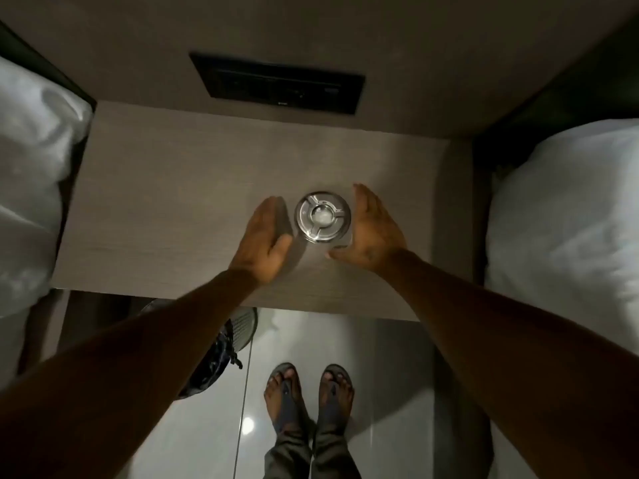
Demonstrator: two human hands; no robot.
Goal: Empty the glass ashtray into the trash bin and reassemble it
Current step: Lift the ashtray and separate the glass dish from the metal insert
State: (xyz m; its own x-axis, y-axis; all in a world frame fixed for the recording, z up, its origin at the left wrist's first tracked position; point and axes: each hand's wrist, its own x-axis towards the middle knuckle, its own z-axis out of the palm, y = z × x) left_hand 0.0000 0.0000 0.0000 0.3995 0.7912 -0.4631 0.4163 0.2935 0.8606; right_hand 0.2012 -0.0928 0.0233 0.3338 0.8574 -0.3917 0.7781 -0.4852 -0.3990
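A round glass ashtray with a shiny metal lid (323, 217) stands on the wooden bedside table (179, 188), near its front middle. My left hand (265, 244) is just left of it, fingers apart, a small gap from the rim. On the ashtray's right side my right hand (371, 233) is flat and open, touching or nearly touching its glass base; which of the two I cannot tell. A mesh trash bin (243, 327) with a dark liner sits on the floor under the table's front left edge, mostly hidden by my left forearm.
White pillows lie on beds at the left (31, 188) and right (567, 216) of the table. A black switch panel (276, 84) is set in the wall behind. My sandalled feet (309, 392) stand on the glossy tiled floor.
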